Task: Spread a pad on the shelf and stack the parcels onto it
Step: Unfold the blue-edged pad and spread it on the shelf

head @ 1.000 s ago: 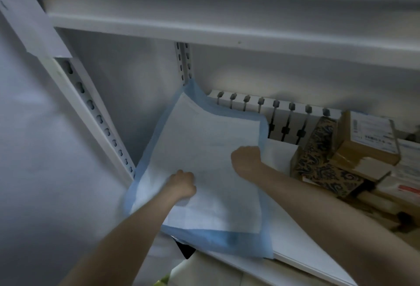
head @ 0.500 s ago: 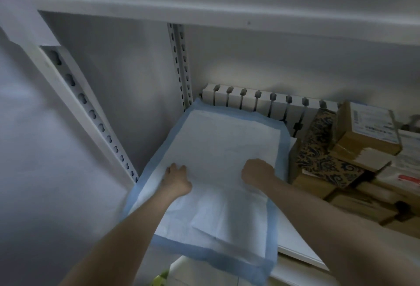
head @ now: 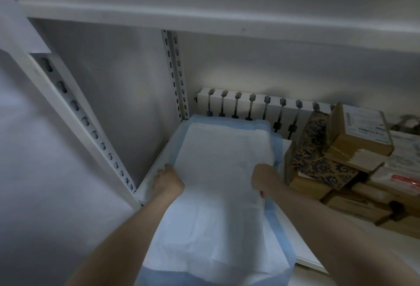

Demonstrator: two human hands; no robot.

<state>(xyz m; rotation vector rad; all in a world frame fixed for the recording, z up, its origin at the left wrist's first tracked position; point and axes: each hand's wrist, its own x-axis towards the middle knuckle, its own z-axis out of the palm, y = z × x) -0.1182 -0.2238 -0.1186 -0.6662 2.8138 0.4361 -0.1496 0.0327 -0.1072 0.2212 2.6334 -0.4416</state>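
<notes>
We see the pad (head: pixel 218 172), white with a blue border, lying flat on the white shelf (head: pixel 302 242). It runs from the back corner at about 12 o'clock down to 6 o'clock, where its near end hangs over the shelf's front edge. The left hand (head: pixel 168 183) sits on the pad's edge at 9 o'clock. Its fingers are curled over that edge with the thumb on top, so we read it as gripping the pad. The right hand (head: pixel 266 178) is at the pad's 3 o'clock edge, fingers bent tight around the blue border, which bunches up under it. Both forearms reach in from 6 o'clock. At 3 o'clock of the pad, just beside it, the parcels are piled on the same shelf. A patterned box (head: pixel 318 156) leans tilted at the front of the heap, and a brown labelled box (head: pixel 361 131) stands behind it. At 12 o'clock a white slotted panel (head: pixel 250 103) stands against the back wall, and a perforated upright (head: pixel 175 74) rises from the corner to the upper shelf (head: pixel 204 12).
</notes>
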